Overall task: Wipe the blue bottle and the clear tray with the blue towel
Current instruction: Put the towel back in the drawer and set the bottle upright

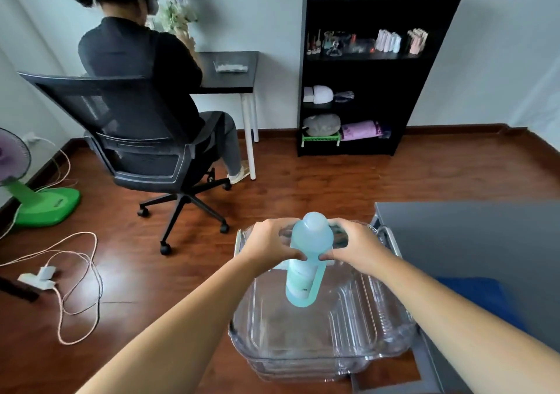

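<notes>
Both bare hands meet around a pale blue translucent plastic bottle [309, 260] with a rounded cap, held upright. The left hand [269, 243] and the right hand [357, 249] press in from either side, fingers curled behind its upper body and both thumbs pinching the front near the middle, so the grip is clamped on the bottle from both sides.

Directly under that grip sits the clear plastic tray [306, 342], a deep see-through bin with ribbed walls and rounded corners. The bottle's base hangs inside the tray's opening; whether it touches the bottom I cannot tell. To the right of the grip runs a grey tabletop [472, 239], and the tray seems to overlap its left edge, though how it is supported is unclear. On that table, to the right of the right forearm, lies the dark blue towel [481, 296], partly hidden by the arm and apart from both hands.

Well beyond the grip, another person in black [136, 60] sits on a black mesh office chair [127, 139] at a small dark desk [230, 72]. A black bookshelf [372, 69] stands against the far wall.
</notes>
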Motion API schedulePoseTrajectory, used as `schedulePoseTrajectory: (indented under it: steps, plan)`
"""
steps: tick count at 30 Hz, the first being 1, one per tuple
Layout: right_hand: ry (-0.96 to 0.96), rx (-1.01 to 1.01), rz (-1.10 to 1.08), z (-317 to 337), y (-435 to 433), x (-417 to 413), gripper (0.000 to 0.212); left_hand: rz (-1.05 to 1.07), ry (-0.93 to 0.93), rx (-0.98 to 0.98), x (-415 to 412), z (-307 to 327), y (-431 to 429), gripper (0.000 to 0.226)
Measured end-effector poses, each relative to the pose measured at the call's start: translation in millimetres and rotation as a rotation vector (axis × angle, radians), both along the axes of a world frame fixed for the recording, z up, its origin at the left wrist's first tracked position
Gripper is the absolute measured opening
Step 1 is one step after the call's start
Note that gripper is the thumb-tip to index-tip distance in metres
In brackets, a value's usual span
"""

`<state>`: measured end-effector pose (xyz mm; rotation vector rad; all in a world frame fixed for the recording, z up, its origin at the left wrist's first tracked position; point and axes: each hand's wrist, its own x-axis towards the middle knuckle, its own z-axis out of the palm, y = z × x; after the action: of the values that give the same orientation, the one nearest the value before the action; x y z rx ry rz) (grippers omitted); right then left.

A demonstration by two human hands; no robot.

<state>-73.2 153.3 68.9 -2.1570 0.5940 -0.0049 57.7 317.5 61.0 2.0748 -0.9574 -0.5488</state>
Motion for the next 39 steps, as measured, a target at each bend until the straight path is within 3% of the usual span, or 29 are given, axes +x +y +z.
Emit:
schedulePoseTrajectory:
  steps: [6,16,29,39]
  plan:
    - [0.004,-0.014,-0.054,12,-55,-38,0.066,-0.083,0.107,-0.015,-27,5,-64,0.060]
    - [0.022,-0.027,-0.088,-7,-116,-48,0.065,-0.094,0.050,0.035,-39,-8,-134,0.065]
    - [0.021,-0.008,-0.122,-32,-125,-34,0.071,-0.061,-0.002,0.056,-30,-29,-152,0.064]
    - [0.025,-0.093,-0.140,-12,-119,-44,0.085,-0.061,-0.005,0.131,-31,-16,-147,0.086]
